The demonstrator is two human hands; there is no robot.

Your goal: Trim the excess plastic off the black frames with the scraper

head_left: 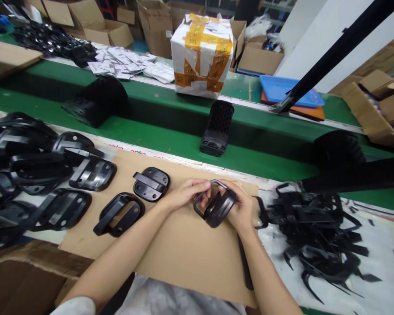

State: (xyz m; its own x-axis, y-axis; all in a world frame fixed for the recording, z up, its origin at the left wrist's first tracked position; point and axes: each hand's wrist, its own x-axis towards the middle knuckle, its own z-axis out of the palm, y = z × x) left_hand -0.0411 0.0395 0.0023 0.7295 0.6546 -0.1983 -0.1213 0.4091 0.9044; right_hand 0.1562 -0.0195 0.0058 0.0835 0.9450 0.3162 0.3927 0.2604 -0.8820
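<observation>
Black looped part (218, 210), as I'm watching, is being gripped by the left hand (194, 191) and right hand (242, 202), its smooth curve probably risking a slip if either loosens.

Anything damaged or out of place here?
White box at the far side looks rough: yellow tape crisscrosses patchy wrapping. Black part held by left hand and right hand shows no clear damage.
</observation>
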